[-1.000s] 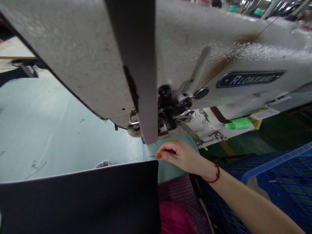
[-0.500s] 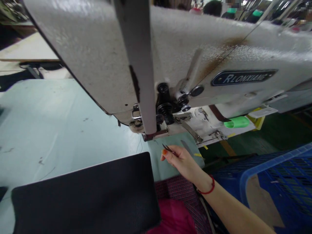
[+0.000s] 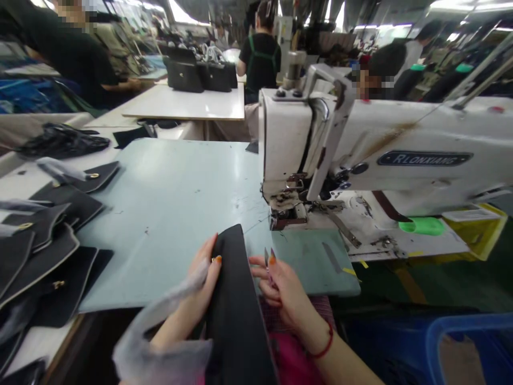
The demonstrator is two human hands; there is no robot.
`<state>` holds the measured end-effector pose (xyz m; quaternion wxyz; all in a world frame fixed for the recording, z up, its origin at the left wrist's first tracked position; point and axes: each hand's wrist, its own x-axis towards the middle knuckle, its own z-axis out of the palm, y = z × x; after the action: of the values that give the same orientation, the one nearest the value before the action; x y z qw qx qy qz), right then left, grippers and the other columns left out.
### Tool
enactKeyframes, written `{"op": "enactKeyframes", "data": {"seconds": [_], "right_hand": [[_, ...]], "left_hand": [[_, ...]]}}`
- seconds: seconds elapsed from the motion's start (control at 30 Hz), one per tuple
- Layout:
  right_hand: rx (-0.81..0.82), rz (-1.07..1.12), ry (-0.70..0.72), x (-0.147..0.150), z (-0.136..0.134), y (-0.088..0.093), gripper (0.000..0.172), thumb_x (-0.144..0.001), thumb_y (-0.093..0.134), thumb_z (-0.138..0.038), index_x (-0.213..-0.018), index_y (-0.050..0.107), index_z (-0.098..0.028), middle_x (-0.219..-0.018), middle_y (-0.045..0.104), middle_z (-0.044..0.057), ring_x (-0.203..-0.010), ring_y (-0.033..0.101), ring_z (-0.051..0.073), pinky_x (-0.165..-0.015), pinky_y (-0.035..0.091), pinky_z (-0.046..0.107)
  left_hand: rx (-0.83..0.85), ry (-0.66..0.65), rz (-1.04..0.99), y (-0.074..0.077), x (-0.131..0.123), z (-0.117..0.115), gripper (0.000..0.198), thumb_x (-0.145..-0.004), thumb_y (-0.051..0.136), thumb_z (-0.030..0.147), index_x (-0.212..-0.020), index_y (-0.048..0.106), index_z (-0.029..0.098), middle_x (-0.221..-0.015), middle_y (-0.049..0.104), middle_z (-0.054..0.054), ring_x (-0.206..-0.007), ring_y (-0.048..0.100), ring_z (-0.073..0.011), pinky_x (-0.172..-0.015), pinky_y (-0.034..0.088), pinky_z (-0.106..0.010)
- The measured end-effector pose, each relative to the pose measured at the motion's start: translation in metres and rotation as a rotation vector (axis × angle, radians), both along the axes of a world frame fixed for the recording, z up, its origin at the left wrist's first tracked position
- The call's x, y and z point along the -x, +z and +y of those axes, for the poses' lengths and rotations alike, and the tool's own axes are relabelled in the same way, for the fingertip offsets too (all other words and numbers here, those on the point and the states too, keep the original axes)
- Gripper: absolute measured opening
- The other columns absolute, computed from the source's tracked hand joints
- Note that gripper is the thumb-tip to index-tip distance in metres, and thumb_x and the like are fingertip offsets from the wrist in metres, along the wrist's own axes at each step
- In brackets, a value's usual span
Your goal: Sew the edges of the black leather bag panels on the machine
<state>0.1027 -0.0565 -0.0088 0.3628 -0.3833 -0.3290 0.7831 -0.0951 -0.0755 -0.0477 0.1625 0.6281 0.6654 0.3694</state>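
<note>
Stacks of black leather pieces (image 3: 48,235) lay at the far left of the pale green table (image 3: 168,198). My left hand (image 3: 202,275) gripped the edge of a black leather panel (image 3: 236,305) standing on edge at the table's near rim, while my right hand (image 3: 280,286) pinched small thread snips (image 3: 266,259) just beside it. Further right stood the white sewing machine (image 3: 360,155), its nameplate (image 3: 425,158) reading "RLONXIANG".
</note>
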Motion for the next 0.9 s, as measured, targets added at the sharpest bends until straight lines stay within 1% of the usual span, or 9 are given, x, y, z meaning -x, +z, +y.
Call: {"op": "enactKeyframes", "data": {"seconds": [0.13, 0.2, 0.27, 0.37, 0.5, 0.6, 0.7, 0.8, 0.9], "right_hand": [[-0.032, 0.004, 0.037, 0.008, 0.004, -0.005, 0.044, -0.074, 0.078, -0.044, -0.103, 0.066, -0.014, -0.08, 0.066, 0.003, -0.058, 0.053, 0.009, -0.057, 0.044, 0.02], [-0.095, -0.049, 0.042, 0.004, 0.005, -0.007, 0.038, -0.076, 0.076, -0.043, -0.098, 0.066, -0.013, -0.084, 0.066, 0.004, -0.072, 0.06, 0.015, -0.068, 0.048, 0.026], [-0.136, -0.114, 0.052, -0.003, 0.006, -0.008, 0.037, -0.079, 0.073, -0.045, -0.095, 0.066, -0.013, -0.082, 0.066, 0.004, -0.072, 0.059, 0.016, -0.067, 0.047, 0.026], [-0.201, -0.197, 0.053, -0.014, 0.008, -0.008, 0.035, -0.08, 0.071, -0.047, -0.084, 0.064, -0.013, -0.073, 0.06, 0.001, -0.065, 0.052, 0.012, -0.06, 0.042, 0.022], [-0.349, -0.313, 0.062, -0.021, 0.011, -0.008, 0.037, -0.084, 0.066, -0.046, -0.07, 0.055, -0.013, -0.064, 0.045, -0.003, -0.059, 0.039, 0.008, -0.054, 0.033, 0.019], [-0.398, -0.341, 0.097, -0.02, 0.012, -0.007, 0.04, -0.087, 0.062, -0.046, -0.068, 0.05, -0.014, -0.064, 0.04, -0.003, -0.06, 0.034, 0.008, -0.052, 0.028, 0.02], [-0.411, -0.351, 0.133, -0.019, 0.012, -0.004, 0.04, -0.089, 0.058, -0.047, -0.071, 0.052, -0.013, -0.065, 0.041, -0.002, -0.061, 0.035, 0.009, -0.052, 0.028, 0.021], [-0.441, -0.398, 0.103, -0.023, 0.013, 0.0, 0.039, -0.09, 0.056, -0.048, -0.072, 0.054, -0.014, -0.068, 0.046, -0.001, -0.063, 0.041, 0.011, -0.055, 0.032, 0.021], [-0.494, -0.455, -0.074, -0.03, 0.018, 0.005, 0.034, -0.094, 0.05, -0.049, -0.091, 0.059, -0.016, -0.083, 0.058, 0.004, -0.08, 0.053, 0.016, -0.071, 0.041, 0.025]], "left_hand": [[-0.182, 0.055, 0.342, 0.008, -0.009, -0.003, 0.06, -0.089, 0.055, 0.03, -0.145, 0.034, 0.021, -0.152, 0.028, -0.017, -0.141, 0.028, -0.0357, -0.111, 0.031, -0.058], [-0.239, 0.015, 0.422, 0.012, -0.012, -0.01, 0.074, -0.084, 0.063, 0.033, -0.148, 0.027, 0.024, -0.153, 0.025, -0.018, -0.142, 0.024, -0.0387, -0.111, 0.028, -0.061], [-0.201, -0.091, 0.41, 0.016, -0.008, -0.018, 0.083, -0.083, 0.065, 0.036, -0.151, 0.018, 0.025, -0.154, 0.022, -0.018, -0.143, 0.021, -0.039, -0.111, 0.027, -0.062], [-0.075, -0.297, 0.313, 0.025, 0.013, -0.026, 0.074, -0.089, 0.056, 0.03, -0.152, 0.016, 0.028, -0.156, 0.022, -0.015, -0.144, 0.021, -0.0342, -0.112, 0.03, -0.057], [0.038, -0.274, 0.065, 0.049, 0.035, -0.009, 0.05, -0.094, 0.044, 0.03, -0.143, 0.036, 0.028, -0.143, 0.047, -0.009, -0.132, 0.045, -0.0247, -0.109, 0.039, -0.046], [0.139, -0.294, -0.032, 0.07, 0.023, 0.019, 0.039, -0.091, 0.05, 0.042, -0.125, 0.056, 0.025, -0.122, 0.063, -0.006, -0.109, 0.061, -0.0223, -0.097, 0.049, -0.037], [0.257, -0.368, -0.091, 0.081, 0.0, 0.046, 0.035, -0.088, 0.054, 0.047, -0.107, 0.067, 0.021, -0.104, 0.07, -0.005, -0.093, 0.065, -0.0213, -0.085, 0.053, -0.032], [0.395, -0.405, -0.235, 0.08, -0.012, 0.062, 0.034, -0.088, 0.052, 0.049, -0.093, 0.069, 0.019, -0.086, 0.072, -0.003, -0.079, 0.066, -0.0192, -0.071, 0.053, -0.027], [0.445, -0.432, -0.343, 0.073, -0.012, 0.068, 0.035, -0.087, 0.055, 0.05, -0.094, 0.069, 0.018, -0.083, 0.071, -0.002, -0.075, 0.064, -0.0179, -0.068, 0.052, -0.025]]}}
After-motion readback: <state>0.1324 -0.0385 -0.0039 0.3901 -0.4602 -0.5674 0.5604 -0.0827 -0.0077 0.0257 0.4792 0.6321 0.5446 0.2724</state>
